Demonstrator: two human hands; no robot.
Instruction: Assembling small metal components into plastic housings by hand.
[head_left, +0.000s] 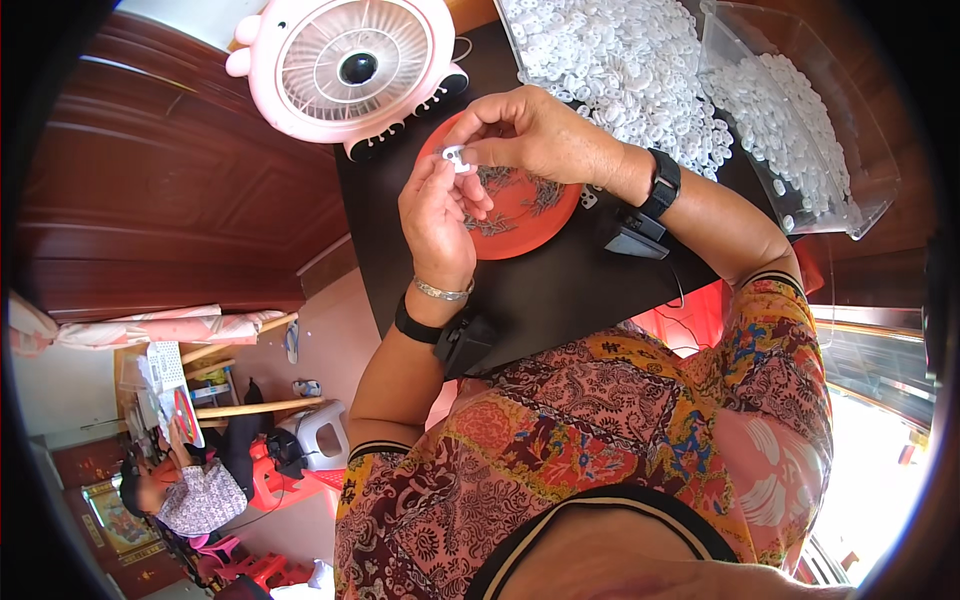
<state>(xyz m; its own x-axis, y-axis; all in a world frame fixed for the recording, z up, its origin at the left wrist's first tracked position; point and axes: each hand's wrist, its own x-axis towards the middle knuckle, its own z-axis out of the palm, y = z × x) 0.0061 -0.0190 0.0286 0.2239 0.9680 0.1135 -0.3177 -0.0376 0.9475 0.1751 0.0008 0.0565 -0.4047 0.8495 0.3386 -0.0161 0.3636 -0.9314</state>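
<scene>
My left hand (437, 222) pinches a small white plastic piece with holes (458, 157) between thumb and fingers, its other fingers loosely curled. From the right, my right hand (545, 135) has its thumb and fingertips closed at the same piece. What the right fingertips grip besides it is too small to make out. Both hands are over a round orange-red plate (528, 238). Scattered thin grey metal pins or screws (545, 195) lie in the plate, partly hidden by my hands.
The plate stands on a black tabletop (560, 300). Beyond it is a large heap of white oval pieces (620, 70); more fill a clear plastic bin (870, 190) at the right. A pink fan (290, 110) stands far left. Another person (205, 495) sits at the lower left.
</scene>
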